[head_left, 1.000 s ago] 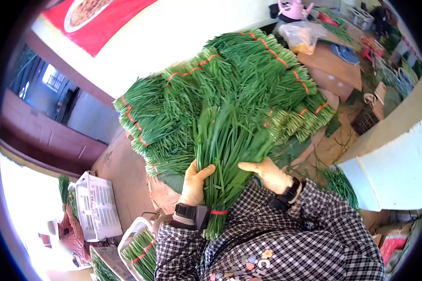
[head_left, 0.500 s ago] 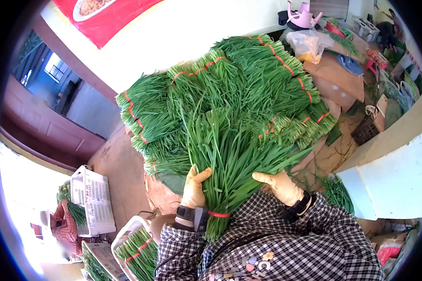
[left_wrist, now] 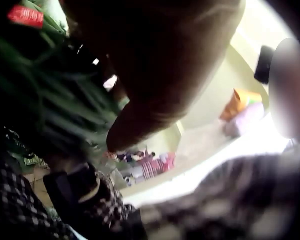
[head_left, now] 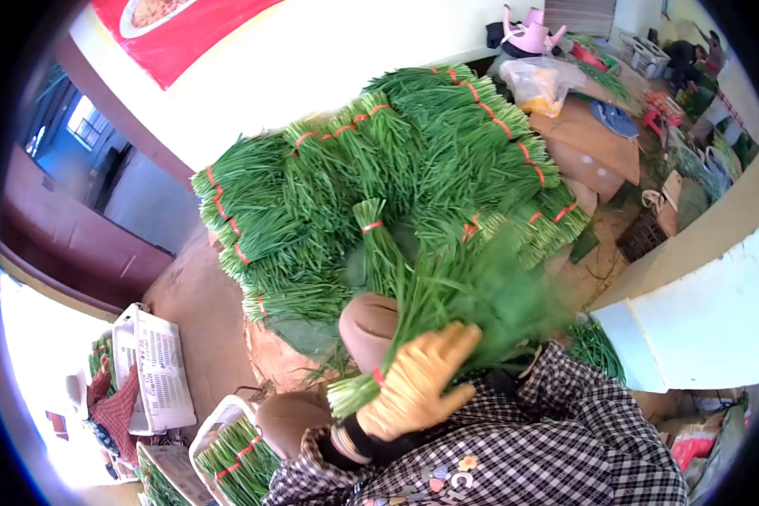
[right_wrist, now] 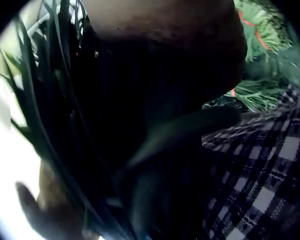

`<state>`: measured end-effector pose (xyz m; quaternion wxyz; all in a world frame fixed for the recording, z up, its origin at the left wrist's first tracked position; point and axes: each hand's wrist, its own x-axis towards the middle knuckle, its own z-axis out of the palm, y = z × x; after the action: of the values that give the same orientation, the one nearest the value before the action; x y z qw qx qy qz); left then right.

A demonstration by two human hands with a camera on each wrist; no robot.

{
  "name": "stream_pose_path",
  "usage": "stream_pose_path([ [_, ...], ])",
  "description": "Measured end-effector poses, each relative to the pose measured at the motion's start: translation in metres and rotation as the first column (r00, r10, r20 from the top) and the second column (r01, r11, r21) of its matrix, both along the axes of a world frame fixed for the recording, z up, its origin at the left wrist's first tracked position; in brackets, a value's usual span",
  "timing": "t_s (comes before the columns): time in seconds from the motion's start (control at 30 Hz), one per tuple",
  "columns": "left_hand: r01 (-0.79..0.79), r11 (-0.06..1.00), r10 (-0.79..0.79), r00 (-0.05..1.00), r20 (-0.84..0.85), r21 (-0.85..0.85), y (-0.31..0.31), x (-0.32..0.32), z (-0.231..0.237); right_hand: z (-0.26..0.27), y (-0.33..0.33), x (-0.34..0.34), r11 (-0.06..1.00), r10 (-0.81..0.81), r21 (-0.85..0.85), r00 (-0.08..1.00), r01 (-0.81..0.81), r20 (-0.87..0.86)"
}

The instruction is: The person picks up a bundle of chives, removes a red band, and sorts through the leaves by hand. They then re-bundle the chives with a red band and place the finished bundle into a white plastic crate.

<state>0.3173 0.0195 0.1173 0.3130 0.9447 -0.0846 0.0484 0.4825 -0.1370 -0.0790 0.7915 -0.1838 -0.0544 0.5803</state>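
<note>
A bunch of garlic chives (head_left: 447, 295) with a red band near its pale cut ends lies slantwise over the lap in the head view, its leaf tips blurred to the right. My gloved left hand (head_left: 422, 384) rests across it just above the band, fingers straight and thumb stretched apart. That hand looms dark in the left wrist view, beside the leaves and a red band (left_wrist: 26, 16). Leaves hide my right hand in the head view; the right wrist view shows it dark (right_wrist: 165, 22) among long leaves, and I cannot tell how its fingers lie.
Ahead is a big pile of banded chive bunches (head_left: 312, 194), with one bunch (head_left: 378, 236) standing nearer the knees. White crates (head_left: 156, 371) are at the left, near another person (head_left: 114, 405). A pale board (head_left: 700, 312) stands at right.
My left hand has come over from the bunch's left side onto its top. The bunch has swung from upright to slanting, leaves toward the right, and my right hand has gone behind them.
</note>
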Motion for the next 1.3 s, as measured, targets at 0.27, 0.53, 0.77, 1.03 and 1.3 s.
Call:
stream_pose_path([
  [0.27,-0.23,0.955,0.265,0.945,0.191,-0.188,0.03,-0.019,-0.006,-0.002,-0.014,-0.014,0.989,-0.013,-0.139,0.964,0.052,0.267],
  [0.53,-0.389,0.682,0.093,0.886,-0.454,-0.619,0.054,-0.046,-0.054,0.004,-0.013,-0.007,0.989,-0.017,-0.136,0.943,0.066,0.331],
  [0.77,-0.391,0.685,0.14,0.899,-0.415,-0.615,0.055,-0.046,-0.051,0.003,-0.012,0.002,0.992,-0.032,-0.101,0.938,0.071,0.345],
  [1.03,-0.483,0.583,0.392,0.872,-0.294,-0.654,0.079,-0.051,-0.036,-0.018,0.002,0.026,0.998,-0.069,0.029,0.94,0.064,0.335],
  [1.3,-0.526,0.643,0.435,0.849,-0.3,-0.557,0.088,-0.058,-0.071,0.067,0.014,0.063,0.939,-0.03,0.338,0.961,-0.068,0.276],
])
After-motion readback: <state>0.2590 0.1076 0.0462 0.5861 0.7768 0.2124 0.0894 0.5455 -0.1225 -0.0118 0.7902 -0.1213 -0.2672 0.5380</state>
